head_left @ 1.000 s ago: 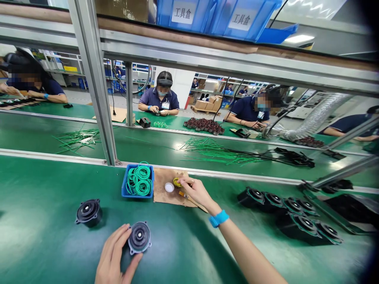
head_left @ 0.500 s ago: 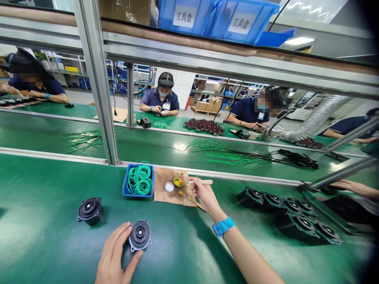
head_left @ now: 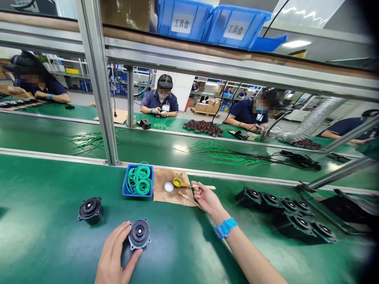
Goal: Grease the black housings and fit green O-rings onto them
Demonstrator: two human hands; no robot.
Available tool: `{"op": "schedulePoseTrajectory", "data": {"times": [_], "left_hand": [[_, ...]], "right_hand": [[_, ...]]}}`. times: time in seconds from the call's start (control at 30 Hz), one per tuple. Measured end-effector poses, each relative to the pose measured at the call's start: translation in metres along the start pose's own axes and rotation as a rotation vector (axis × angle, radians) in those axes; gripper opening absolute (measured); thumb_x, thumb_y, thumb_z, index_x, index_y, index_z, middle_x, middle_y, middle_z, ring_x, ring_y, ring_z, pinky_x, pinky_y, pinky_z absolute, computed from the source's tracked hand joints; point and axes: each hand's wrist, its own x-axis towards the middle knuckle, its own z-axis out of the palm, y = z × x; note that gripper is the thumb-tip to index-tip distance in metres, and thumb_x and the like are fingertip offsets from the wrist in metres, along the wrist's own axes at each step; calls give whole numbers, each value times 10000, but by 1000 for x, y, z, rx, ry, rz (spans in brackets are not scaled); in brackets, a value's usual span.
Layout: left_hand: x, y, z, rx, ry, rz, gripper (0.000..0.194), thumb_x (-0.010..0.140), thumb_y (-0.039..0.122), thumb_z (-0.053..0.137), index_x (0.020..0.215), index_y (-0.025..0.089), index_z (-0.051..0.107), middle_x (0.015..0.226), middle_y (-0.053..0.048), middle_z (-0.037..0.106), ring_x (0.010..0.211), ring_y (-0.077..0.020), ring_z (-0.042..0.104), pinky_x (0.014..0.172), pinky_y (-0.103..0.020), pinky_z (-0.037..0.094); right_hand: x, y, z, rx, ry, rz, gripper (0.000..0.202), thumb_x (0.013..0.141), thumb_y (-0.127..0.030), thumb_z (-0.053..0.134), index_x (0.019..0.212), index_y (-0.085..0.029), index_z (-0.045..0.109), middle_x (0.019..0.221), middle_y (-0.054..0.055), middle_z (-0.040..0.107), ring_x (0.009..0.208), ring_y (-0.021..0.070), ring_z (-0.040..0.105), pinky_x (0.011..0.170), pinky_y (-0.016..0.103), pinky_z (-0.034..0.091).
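Note:
My left hand point(head_left: 117, 254) is closed around the left and near side of a round black motor housing point(head_left: 139, 235) with small lugs, which sits on the green bench, round face up. In my right hand point(head_left: 206, 198) is a paintbrush point(head_left: 207, 187) with a pale handle, pinched by the fingers. Its orange bristles are at the right rim of a small pot of yellow paste point(head_left: 177, 182). Beside the pot, a white lid point(head_left: 168, 187) and a second brush point(head_left: 182, 194) lie on a stained cardboard sheet point(head_left: 160, 193).
A blue bin point(head_left: 137, 195) of green rings point(head_left: 143, 186) stands left of the cardboard. Another black housing point(head_left: 90, 211) sits at left; several with green rings point(head_left: 299, 223) stand at right. A metal post point(head_left: 99, 86) rises behind. Co-workers point(head_left: 160, 100) sit across the bench.
My right hand has drawn the brush slightly right, so its bristles now show at the pot's rim. My left hand stays on the housing. Another person's hand at far right has gone from view.

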Motion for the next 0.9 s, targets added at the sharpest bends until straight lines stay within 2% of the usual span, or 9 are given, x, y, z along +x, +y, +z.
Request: {"op": "schedulePoseTrajectory", "data": {"times": [0.13, 0.23, 0.33, 0.43, 0.53, 0.73, 0.9], "left_hand": [[0, 0, -1, 0, 9, -2, 414, 916, 363, 613, 1272, 163, 543, 1185, -146, 682, 1070, -260, 690, 880, -366, 610], [0, 1, -2, 1, 11, -7, 412, 915, 362, 613, 1267, 158, 547, 1186, -151, 682, 1074, -264, 689, 887, -369, 606], [1, 1, -3, 0, 7, -3, 416, 915, 374, 612, 1272, 170, 546, 1184, -143, 688, 1064, -261, 695, 882, -365, 608], [3, 2, -3, 0, 22, 4, 407, 918, 375, 607, 1268, 177, 545, 1172, -136, 696, 1048, -255, 703, 871, -354, 610], [3, 3, -4, 2, 24, 5, 404, 917, 361, 609, 1262, 161, 547, 1171, -142, 696, 1048, -257, 703, 875, -350, 605], [3, 3, -4, -7, 26, 15, 405, 915, 345, 616, 1264, 151, 549, 1176, -141, 688, 1058, -248, 693, 893, -332, 590], [3, 2, -3, 8, 15, 22, 402, 927, 349, 601, 1259, 128, 547, 1180, -152, 679, 1075, -250, 680, 907, -340, 578]], "right_hand": [[-8, -9, 8, -124, -24, -151, 305, 947, -441, 585, 986, -148, 661, 650, -33, 556, 517, 97, 523, 436, 198, 429], [-20, -10, 19, -294, -74, -290, 416, 899, -522, 590, 1051, -151, 700, 700, 18, 613, 610, 147, 575, 490, 240, 461], [-34, -6, 26, -527, -150, -432, 403, 901, -505, 598, 1096, -175, 723, 804, 51, 667, 706, 178, 600, 635, 299, 507], [-45, -2, 27, -749, -232, -567, 352, 923, -458, 581, 1149, -227, 721, 927, 76, 689, 848, 224, 615, 816, 379, 492], [-50, 1, 26, -929, -298, -666, 331, 943, -420, 554, 1174, -240, 708, 991, 105, 688, 900, 254, 601, 838, 416, 465], [-54, 4, 28, -1111, -336, -745, 324, 979, -327, 489, 1209, -210, 684, 989, 144, 690, 873, 266, 598, 763, 409, 450], [-61, -3, 28, -1033, -320, -717, 313, 959, -391, 537, 1162, -223, 708, 927, 115, 702, 839, 242, 614, 774, 386, 469]]}}
